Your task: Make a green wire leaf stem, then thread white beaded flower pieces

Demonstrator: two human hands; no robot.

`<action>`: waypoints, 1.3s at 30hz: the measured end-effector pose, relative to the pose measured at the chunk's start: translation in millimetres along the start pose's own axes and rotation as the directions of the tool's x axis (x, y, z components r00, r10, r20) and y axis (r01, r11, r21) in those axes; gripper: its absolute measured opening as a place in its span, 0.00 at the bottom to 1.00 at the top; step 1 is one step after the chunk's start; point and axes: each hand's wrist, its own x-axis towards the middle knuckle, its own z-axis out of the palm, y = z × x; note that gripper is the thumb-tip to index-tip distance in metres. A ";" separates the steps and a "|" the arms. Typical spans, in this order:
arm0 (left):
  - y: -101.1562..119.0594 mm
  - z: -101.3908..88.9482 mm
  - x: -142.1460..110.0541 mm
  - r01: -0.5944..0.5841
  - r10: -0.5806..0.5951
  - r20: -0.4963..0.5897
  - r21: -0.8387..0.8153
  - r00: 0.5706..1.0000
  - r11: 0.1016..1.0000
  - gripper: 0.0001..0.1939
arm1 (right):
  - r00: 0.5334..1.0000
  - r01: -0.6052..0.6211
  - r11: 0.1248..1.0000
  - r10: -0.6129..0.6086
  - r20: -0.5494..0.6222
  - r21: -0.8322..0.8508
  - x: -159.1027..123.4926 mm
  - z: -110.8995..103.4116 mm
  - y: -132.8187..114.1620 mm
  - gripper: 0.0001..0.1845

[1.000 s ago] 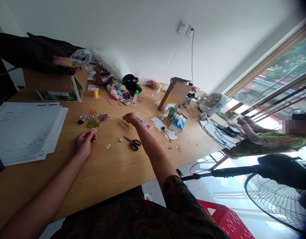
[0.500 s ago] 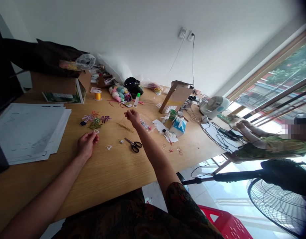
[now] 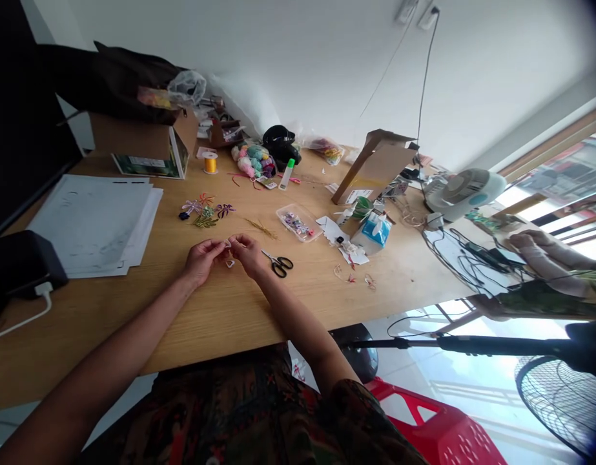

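My left hand point(image 3: 201, 261) pinches a small white ring-like piece point(image 3: 227, 244) in its fingertips. Against it, from the other side, are the closed fingertips of my right hand point(image 3: 248, 254); anything thin between those fingers is too small to make out. Just below the hands, a small white triangular piece point(image 3: 230, 263) lies on the wooden table point(image 3: 205, 323). Black-handled scissors point(image 3: 281, 266) rest right beside my right hand. Beyond the hands are a bundle of thin golden strands point(image 3: 262, 228) and a cluster of colourful wire-like flowers point(image 3: 205, 214).
A clear tray of beads point(image 3: 298, 223) sits right of the strands. Farther back are a yellow thread spool point(image 3: 210, 163), a green-capped glue bottle point(image 3: 287, 174) and yarn balls point(image 3: 253, 160). Papers point(image 3: 94, 223) lie left; a tissue pack point(image 3: 374, 231) stands right. Another person's arms point(image 3: 544, 258) show at far right.
My right hand has come back from farther across the table to meet my left hand. My left hand has shifted right with the white piece. The view has turned and tilted down.
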 end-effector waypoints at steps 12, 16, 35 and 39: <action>5.9 -6.9 2.6 0.065 -0.082 0.102 0.156 0.991 0.986 0.21 | 0.988 0.049 0.995 -0.034 0.153 -0.090 -6.4 -10.8 -3.0 0.22; 3.3 -7.4 4.1 -0.016 0.005 0.049 0.224 0.999 0.974 0.23 | 0.993 0.074 0.986 -0.058 0.107 -0.153 -2.7 -11.7 -0.2 0.21; 0.2 -4.7 2.3 -0.047 0.037 0.040 0.307 0.999 0.951 0.21 | 0.987 0.143 0.949 -0.116 0.111 -0.280 0.5 -13.7 10.4 0.12; -1.4 -5.4 2.8 -0.039 0.022 0.063 0.283 0.998 0.958 0.22 | 0.995 0.093 0.965 -0.083 0.052 -0.245 -0.3 -11.5 7.5 0.09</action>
